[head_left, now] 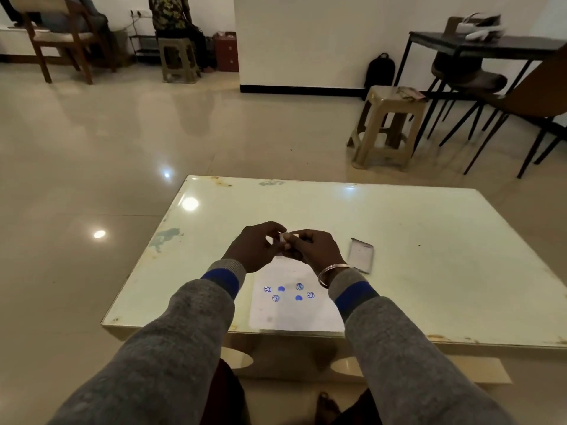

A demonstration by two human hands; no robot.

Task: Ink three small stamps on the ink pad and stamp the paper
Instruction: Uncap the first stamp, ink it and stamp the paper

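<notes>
A white sheet of paper (294, 311) lies at the near edge of the table, bearing several blue prints (288, 292): smiley faces and solid hearts. Above its far end my left hand (254, 248) and my right hand (316, 248) meet, fingertips together around a small white stamp (283, 237). Both hands pinch it; most of it is hidden by the fingers. The ink pad is hidden, possibly beneath my hands. A flat grey lid (361, 255) rests on the table just right of my right wrist.
The low cream glass-topped table (429, 256) has chipped edges and fills the foreground. Beyond it are a shiny tiled floor, a plastic stool (386, 127), dark chairs and a black table at the right, and a seated person far left.
</notes>
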